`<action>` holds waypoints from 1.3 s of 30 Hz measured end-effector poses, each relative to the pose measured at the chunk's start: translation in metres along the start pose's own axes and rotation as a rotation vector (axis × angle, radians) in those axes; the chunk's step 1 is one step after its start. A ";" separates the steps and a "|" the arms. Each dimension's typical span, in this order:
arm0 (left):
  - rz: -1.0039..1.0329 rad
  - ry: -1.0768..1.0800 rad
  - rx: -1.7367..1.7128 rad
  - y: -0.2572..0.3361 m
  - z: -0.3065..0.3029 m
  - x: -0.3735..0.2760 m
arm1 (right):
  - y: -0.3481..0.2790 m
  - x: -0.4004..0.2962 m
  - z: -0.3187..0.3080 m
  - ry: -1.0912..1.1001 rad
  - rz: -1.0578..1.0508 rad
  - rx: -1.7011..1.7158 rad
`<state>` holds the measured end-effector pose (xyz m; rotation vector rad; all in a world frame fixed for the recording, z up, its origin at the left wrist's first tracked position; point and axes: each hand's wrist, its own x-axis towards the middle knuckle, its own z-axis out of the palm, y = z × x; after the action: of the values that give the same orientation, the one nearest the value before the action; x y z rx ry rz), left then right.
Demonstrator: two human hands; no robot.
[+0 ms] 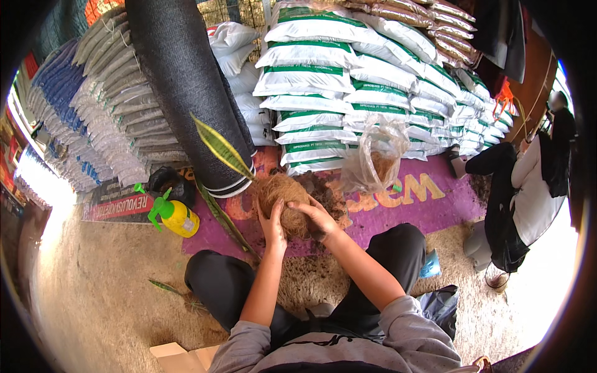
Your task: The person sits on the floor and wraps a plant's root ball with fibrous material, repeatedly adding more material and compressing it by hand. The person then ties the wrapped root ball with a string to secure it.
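Observation:
Between my hands is a rounded ball of brown coconut fibre (282,193), held above a purple banner. My left hand (274,224) presses its left and near side, while my right hand (318,217) cups the right side, thumb on top; dark soil marks the fingers. A long snake plant leaf (221,147) with yellow edges rises from behind the ball, up and to the left. Another snake plant leaf (224,221) slants down towards my left knee. Whether either leaf is joined to the ball is hidden.
The purple banner (419,214) carries scattered dark soil. A yellow spray bottle (179,218) and black pot (171,184) stand left. A clear plastic bag of fibre (380,163) is ahead, before stacked white sacks (312,84). A black mesh roll (186,93) leans beside them. Another person (531,186) sits right.

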<state>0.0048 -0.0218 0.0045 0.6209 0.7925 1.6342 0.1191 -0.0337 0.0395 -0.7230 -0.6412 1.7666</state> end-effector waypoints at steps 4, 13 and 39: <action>0.068 0.057 0.110 0.010 0.002 -0.003 | -0.011 -0.005 0.005 0.086 -0.059 0.117; -0.229 -0.010 -0.140 -0.005 0.027 -0.023 | -0.007 -0.013 0.010 0.164 -0.145 0.091; -0.401 -0.327 -0.527 -0.028 0.077 0.021 | -0.145 -0.045 -0.030 -0.057 -0.656 -1.374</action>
<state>0.0764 0.0146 0.0310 0.3105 0.2067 1.2521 0.2433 -0.0331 0.1319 -1.1399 -1.9128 0.5485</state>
